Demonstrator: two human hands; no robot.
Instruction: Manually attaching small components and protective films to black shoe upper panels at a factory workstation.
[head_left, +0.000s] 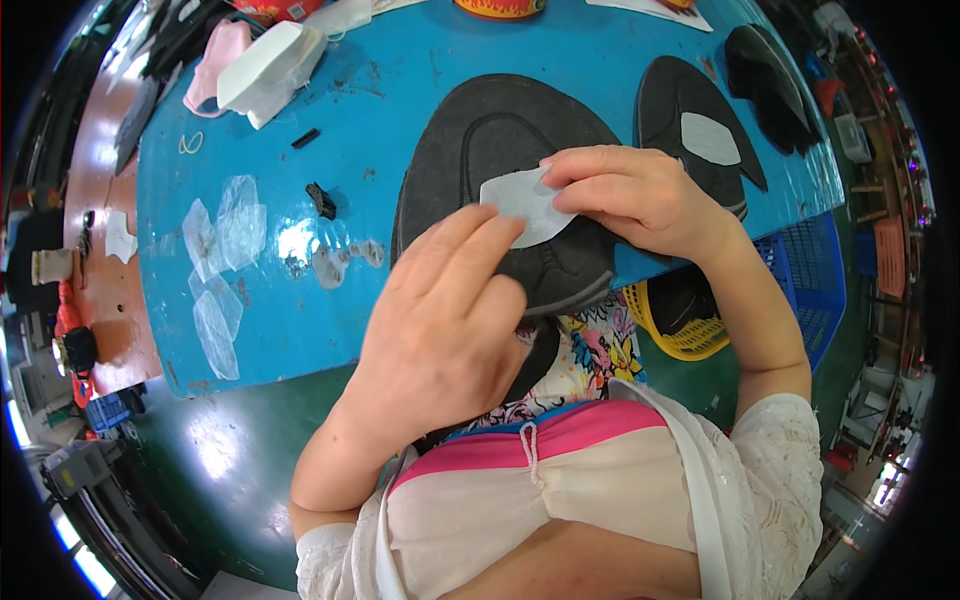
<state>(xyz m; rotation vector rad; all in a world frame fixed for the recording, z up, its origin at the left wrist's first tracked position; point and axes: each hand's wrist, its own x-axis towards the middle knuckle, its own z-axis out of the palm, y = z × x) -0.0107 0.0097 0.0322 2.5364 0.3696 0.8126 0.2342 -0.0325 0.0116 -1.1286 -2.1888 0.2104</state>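
Observation:
A thin whitish oval patch (527, 203) is between my two hands, above a large black shoe-upper piece (500, 110) with a curved stitched line. My right hand (650, 200) is closed, pinching the patch's upper right edge between thumb and fingers. At the lower left edge, my left hand (440, 310) has its fingers bent and pressed together on the patch; the fingertips are slightly blurred. Part of the black piece is hidden beneath my hands. To the right lies a second black upper piece (662, 110) with a similar whitish patch (710, 138) on it.
Translucent film pieces (215, 335) lie on the blue table (370, 130) at left, near a small black scrap (321, 201). A white box-like packet (270, 70) and pink mask (218, 60) sit at the back left. Yellow (690, 345) and blue (825, 270) baskets stand below the right edge.

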